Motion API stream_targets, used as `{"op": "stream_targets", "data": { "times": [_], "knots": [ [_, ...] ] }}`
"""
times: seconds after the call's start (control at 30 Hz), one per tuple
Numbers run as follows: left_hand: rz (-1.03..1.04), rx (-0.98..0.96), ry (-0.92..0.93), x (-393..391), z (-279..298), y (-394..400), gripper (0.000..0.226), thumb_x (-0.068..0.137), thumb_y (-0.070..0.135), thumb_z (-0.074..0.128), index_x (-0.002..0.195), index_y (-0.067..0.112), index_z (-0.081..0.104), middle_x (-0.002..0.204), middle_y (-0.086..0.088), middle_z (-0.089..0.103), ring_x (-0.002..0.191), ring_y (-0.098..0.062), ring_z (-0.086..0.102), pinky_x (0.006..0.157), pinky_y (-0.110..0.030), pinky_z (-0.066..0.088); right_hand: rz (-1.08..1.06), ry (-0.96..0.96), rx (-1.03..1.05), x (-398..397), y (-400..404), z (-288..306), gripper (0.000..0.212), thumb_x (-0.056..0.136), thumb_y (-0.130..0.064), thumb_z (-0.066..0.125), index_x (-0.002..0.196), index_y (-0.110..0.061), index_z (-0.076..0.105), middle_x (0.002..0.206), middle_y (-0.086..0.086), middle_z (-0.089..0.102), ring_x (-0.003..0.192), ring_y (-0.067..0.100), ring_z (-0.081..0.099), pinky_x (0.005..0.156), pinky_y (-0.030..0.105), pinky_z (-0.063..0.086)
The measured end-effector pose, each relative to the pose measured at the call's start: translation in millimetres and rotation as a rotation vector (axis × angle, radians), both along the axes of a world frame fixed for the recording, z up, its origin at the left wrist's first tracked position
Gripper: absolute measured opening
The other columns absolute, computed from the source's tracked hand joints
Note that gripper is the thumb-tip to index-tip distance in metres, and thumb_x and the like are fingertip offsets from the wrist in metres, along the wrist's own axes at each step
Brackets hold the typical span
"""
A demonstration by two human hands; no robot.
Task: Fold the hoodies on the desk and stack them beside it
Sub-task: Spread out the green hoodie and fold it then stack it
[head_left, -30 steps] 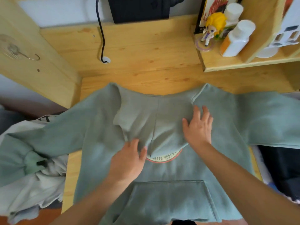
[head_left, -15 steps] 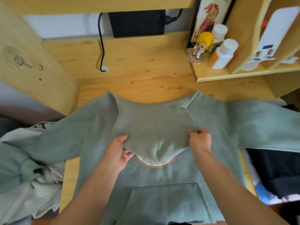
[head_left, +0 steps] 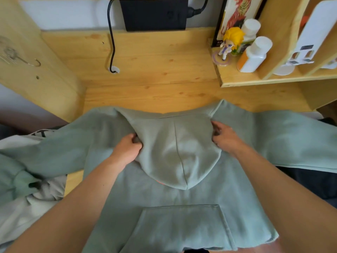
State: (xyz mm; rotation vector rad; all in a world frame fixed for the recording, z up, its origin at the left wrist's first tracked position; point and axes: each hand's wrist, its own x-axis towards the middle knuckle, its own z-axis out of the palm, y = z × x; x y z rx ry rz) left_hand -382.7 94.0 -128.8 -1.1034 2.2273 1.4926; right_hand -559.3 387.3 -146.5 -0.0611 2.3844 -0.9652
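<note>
Both hands grip the hood (head_left: 179, 152): the left hand (head_left: 125, 150) has its fingers curled into the hood's left edge, and the right hand (head_left: 225, 137) pinches the right edge near the shoulder seam. The green hoodie (head_left: 182, 220) lies front up on the wooden desk (head_left: 155, 73), its hood laid flat down over the chest and its pocket (head_left: 182, 229) nearest the person. One sleeve hangs off the desk's left side over a pale garment (head_left: 27, 207); the other runs off to the right. A figurine (head_left: 229, 44) and a white bottle (head_left: 254, 54) stand on the shelf (head_left: 273, 80) behind.
</note>
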Motion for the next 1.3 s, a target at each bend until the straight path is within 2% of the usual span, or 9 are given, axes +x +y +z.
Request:
{"op": "stream_targets", "data": {
  "times": [0.27, 0.5, 0.57, 0.63, 0.87, 0.97, 1.07, 1.17, 1.3],
  "knots": [
    [-0.005, -0.110, -0.071, -6, -13, -24, 0.045, 0.085, -0.002, 0.047, 0.113, 0.025, 0.068, 0.114, -0.001, 0.072, 0.109, -0.024, 0.064, 0.102, -0.042, 0.051, 0.099, 0.049, 0.194, -20, 4, 16, 0.012, 0.069, -0.008, 0.058, 0.060, -0.008, 0.050, 0.062, 0.005, 0.051, 0.063, 0.024, 0.052, 0.048, 0.026, 0.032],
    [0.056, -0.200, -0.051, -9, -19, -20, 0.031, 0.096, 0.004, 0.046, 0.112, 0.021, 0.067, 0.109, -0.003, 0.070, 0.104, -0.026, 0.062, 0.088, -0.033, 0.047, 0.034, -0.096, 0.142, -34, 6, 21, 0.019, 0.081, 0.000, 0.052, 0.071, -0.012, 0.063, 0.076, 0.009, 0.064, 0.078, 0.027, 0.059, 0.066, 0.031, 0.041],
    [0.152, -0.185, -0.015, -11, -21, -18, 0.028, 0.096, 0.006, 0.045, 0.108, 0.020, 0.066, 0.110, -0.004, 0.070, 0.107, -0.029, 0.063, 0.089, -0.036, 0.048, 0.089, -0.189, 0.069, -36, 9, 22, 0.011, 0.067, -0.016, 0.063, 0.075, -0.008, 0.063, 0.075, 0.009, 0.065, 0.079, 0.026, 0.060, 0.071, 0.034, 0.044],
    [0.321, -0.195, 0.029, -11, -19, -8, 0.020, 0.098, 0.013, 0.047, 0.113, 0.014, 0.062, 0.119, -0.010, 0.065, 0.116, -0.034, 0.058, 0.097, -0.041, 0.045, 0.154, -0.247, 0.074, -40, 14, 23, 0.039, 0.063, -0.032, 0.072, 0.090, -0.005, 0.065, 0.084, 0.010, 0.072, 0.085, 0.025, 0.066, 0.079, 0.037, 0.050],
    [0.228, -0.432, 0.060, 28, -23, 58, 0.031, 0.090, 0.023, 0.072, 0.105, 0.005, 0.054, 0.112, -0.021, 0.052, 0.107, -0.038, 0.049, 0.095, -0.045, 0.041, 0.160, 0.385, 0.133, -35, 12, 26, 0.032, 0.082, -0.004, 0.070, 0.108, -0.022, 0.065, 0.115, -0.003, 0.049, 0.099, 0.015, 0.052, 0.087, 0.032, 0.046],
    [0.075, -0.381, -0.051, 34, -31, 52, 0.019, 0.094, 0.024, 0.066, 0.088, 0.013, 0.052, 0.101, -0.014, 0.053, 0.100, -0.037, 0.053, 0.088, -0.044, 0.045, 0.369, 0.250, 0.249, -17, 9, 25, 0.019, 0.083, -0.004, 0.057, 0.079, -0.021, 0.063, 0.089, 0.004, 0.067, 0.087, 0.029, 0.064, 0.071, 0.030, 0.046],
    [0.013, -0.405, -0.080, 34, -31, 44, 0.024, 0.094, 0.026, 0.066, 0.079, 0.018, 0.048, 0.097, -0.012, 0.053, 0.089, -0.033, 0.052, 0.082, -0.042, 0.046, 0.445, 0.169, 0.369, 5, 3, 21, 0.006, 0.086, -0.015, 0.063, 0.092, -0.014, 0.064, 0.107, 0.012, 0.069, 0.097, 0.033, 0.065, 0.073, 0.029, 0.043],
    [0.013, -0.378, -0.107, 31, -28, 40, 0.026, 0.094, 0.027, 0.066, 0.077, 0.019, 0.048, 0.097, -0.010, 0.051, 0.083, -0.029, 0.048, 0.079, -0.038, 0.044, 0.395, 0.264, 0.475, 26, -11, 13, 0.035, 0.090, -0.020, 0.064, 0.122, -0.007, 0.055, 0.124, 0.013, 0.055, 0.113, 0.035, 0.057, 0.088, 0.036, 0.045],
    [0.037, -0.306, -0.121, 31, -29, 37, 0.025, 0.091, 0.029, 0.067, 0.075, 0.019, 0.051, 0.092, -0.012, 0.058, 0.078, -0.031, 0.057, 0.072, -0.035, 0.045, 0.216, 0.314, 0.458, 39, -19, 12, 0.026, 0.090, -0.002, 0.052, 0.115, -0.007, 0.059, 0.115, 0.019, 0.062, 0.106, 0.041, 0.061, 0.085, 0.040, 0.047]
  ]
}}
